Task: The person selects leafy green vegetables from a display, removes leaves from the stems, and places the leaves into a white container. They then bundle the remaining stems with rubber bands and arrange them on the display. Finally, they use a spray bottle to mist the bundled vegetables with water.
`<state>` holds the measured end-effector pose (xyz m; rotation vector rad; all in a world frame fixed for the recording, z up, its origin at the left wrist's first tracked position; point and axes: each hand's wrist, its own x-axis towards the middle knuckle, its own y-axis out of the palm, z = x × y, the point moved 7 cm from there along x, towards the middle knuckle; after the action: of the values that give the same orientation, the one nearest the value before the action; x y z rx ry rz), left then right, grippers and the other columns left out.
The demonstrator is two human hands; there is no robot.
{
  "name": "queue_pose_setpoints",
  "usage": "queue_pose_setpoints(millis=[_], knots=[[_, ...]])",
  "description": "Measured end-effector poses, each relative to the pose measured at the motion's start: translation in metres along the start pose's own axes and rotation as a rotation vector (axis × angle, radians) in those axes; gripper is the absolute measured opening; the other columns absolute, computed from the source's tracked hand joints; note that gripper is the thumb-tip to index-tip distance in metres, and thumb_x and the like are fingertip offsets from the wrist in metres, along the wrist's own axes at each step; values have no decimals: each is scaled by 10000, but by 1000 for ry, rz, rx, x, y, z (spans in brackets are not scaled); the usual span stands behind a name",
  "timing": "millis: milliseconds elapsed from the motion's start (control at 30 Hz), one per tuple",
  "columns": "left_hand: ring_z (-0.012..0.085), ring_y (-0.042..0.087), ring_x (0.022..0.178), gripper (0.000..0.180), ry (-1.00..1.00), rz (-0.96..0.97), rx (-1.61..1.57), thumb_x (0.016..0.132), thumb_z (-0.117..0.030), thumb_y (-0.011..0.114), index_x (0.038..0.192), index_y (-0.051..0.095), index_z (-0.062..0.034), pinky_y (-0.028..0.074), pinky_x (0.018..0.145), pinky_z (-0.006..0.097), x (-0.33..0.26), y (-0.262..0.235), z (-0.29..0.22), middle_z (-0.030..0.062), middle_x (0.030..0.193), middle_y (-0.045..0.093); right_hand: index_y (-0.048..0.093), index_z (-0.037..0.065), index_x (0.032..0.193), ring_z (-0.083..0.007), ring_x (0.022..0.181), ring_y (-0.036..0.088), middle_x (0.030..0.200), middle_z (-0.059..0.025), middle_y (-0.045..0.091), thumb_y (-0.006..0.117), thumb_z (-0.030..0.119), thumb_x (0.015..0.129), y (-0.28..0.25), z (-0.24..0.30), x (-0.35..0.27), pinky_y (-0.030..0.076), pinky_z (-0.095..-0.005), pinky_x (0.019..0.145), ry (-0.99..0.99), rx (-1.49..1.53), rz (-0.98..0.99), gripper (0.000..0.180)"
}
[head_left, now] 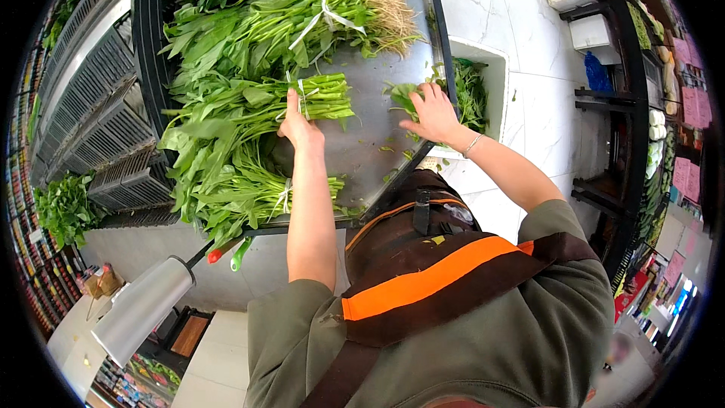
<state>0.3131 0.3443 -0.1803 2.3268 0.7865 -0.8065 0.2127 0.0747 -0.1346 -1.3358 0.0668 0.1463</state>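
A bundle of leafy green stalks (325,98) tied with white string lies on the metal tabletop (370,147). My left hand (300,127) is closed on it beside the tie, one digit stretched along the stalks and the other fingers mostly hidden. Over the table's right edge, my right hand (434,113) has its fingers apart, its fingertips touching or just beside some loose leaves (404,95). A rooted bundle (332,11), also tied, lies farther back. Closer to me is another tied bundle (283,193).
Past the table's raised dark rim, a white bin (495,94) holds loose greens. Black slatted crates (98,83) stand at the left. A grey metal cylinder (143,310) is at the lower left. Dark shelving (619,128) lines the right, across white floor tiles (483,0).
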Motion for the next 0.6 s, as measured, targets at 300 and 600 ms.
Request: queue_pose_setpoints(millis=[300, 600], knots=[[249, 517, 1008, 682, -191, 295, 265, 846, -196, 684, 1377, 323, 34, 426, 955, 397, -101, -72, -17, 164, 1260, 471, 600, 9, 1000, -372, 1153, 433, 1164, -200, 485, 741, 267, 710, -19, -22, -4, 421, -449, 946, -40, 51, -135, 414], [390, 559, 1007, 347, 778, 402, 1873, 829, -238, 648, 1039, 577, 30, 438, 890, 462, -181, -136, 49, 249, 1076, 590, 516, -40, 1199, -358, 1209, 431, 1290, -264, 457, 665, 488, 780, 6, -52, 12, 279, -504, 1059, 6, -267, 53, 691]])
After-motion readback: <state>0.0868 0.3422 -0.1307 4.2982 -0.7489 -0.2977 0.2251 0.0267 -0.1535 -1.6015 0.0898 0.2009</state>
